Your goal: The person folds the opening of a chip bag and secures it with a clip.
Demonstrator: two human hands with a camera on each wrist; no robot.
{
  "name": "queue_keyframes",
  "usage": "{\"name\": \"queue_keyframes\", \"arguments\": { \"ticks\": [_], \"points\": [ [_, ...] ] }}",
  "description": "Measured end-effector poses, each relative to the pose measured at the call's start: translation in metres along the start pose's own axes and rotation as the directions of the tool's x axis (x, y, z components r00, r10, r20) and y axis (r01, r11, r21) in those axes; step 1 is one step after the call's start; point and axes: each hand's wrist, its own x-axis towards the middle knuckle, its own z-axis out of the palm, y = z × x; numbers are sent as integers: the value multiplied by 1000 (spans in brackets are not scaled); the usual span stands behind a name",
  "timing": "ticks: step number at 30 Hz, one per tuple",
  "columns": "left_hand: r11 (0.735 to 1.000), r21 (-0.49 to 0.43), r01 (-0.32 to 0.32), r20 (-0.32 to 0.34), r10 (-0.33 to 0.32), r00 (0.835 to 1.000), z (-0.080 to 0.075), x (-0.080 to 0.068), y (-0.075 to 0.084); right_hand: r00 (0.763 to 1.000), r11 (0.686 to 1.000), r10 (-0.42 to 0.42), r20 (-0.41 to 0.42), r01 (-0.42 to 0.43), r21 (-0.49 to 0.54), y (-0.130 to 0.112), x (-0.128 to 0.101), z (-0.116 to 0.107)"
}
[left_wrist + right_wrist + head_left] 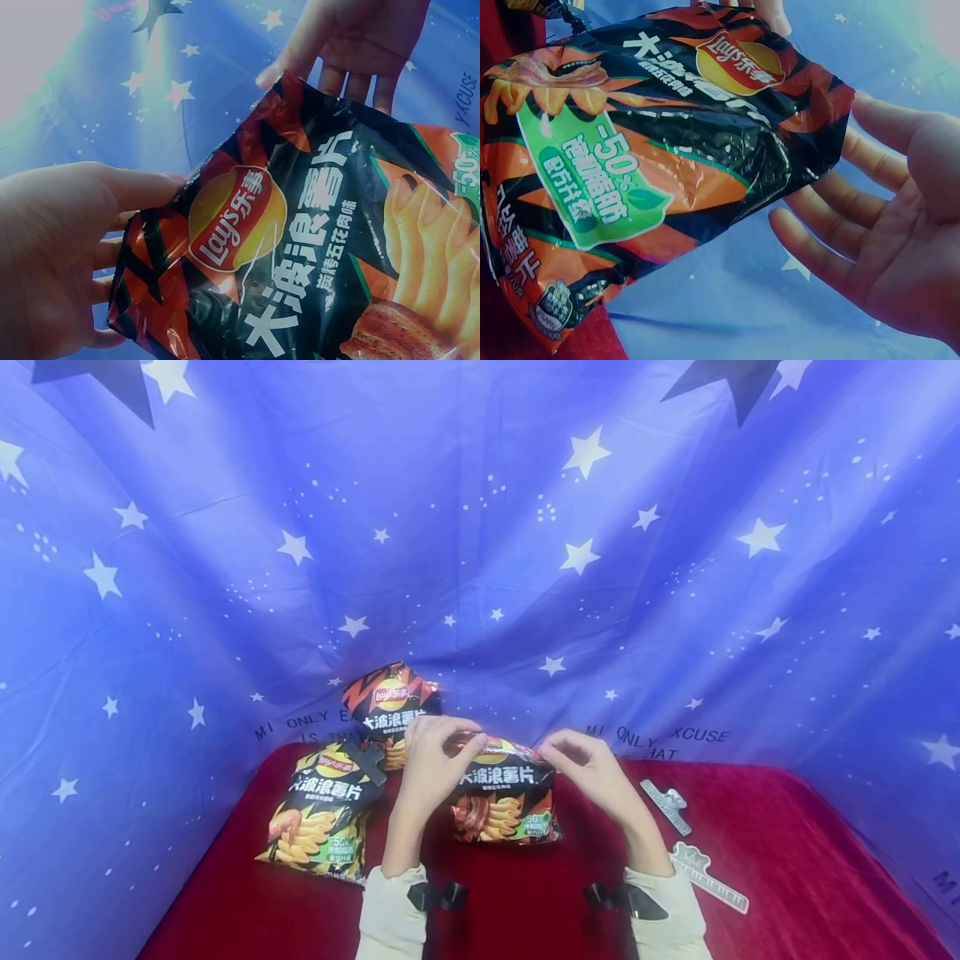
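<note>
Chip bag (510, 802) is pinched at top corners by left hand (437, 758) and right hand (590, 768). If pinched too lightly, either corner could be dropped.

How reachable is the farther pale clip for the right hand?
Probably yes: the pale clip lies uncovered on the red cloth nearby, though the right hand must first release the chip bag.

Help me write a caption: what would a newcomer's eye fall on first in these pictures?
Probably the starry blue cloth, which fills the background above the red table cover. Next, the middle chip bag, its top corners pinched by the left hand and the right hand. Then perhaps the black clip at the top of the leftmost bag.
</note>
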Motion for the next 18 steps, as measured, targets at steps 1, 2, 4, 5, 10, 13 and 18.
{"name": "queue_keyframes", "arguments": {
  "ticks": [1,2,4,5,10,13,18],
  "points": [
    [1000,0,0,3,0,1000,0,0,0,1000,1000,4,-6,-4,1,0,0,0],
    [1000,-1,-2,6,2,1000,-1,0,1,1000,1000,7,-12,-7,-2,-1,0,1],
    [1000,-4,-2,13,2,1000,-2,0,1,1000,1000,11,-25,-11,-6,-1,0,2],
    [1000,-4,-3,14,3,1000,-2,0,2,999,1000,16,-29,-16,-6,-1,0,3],
    [1000,-9,-9,12,9,1000,-3,0,2,999,1000,26,-27,-26,2,-1,1,4],
    [1000,-10,-6,12,6,1000,-3,0,3,1000,1000,21,-17,-21,11,-3,0,5],
    [1000,1,-14,10,14,1000,-3,0,4,1000,1000,20,-11,-20,8,-4,0,6]
  ]
}}
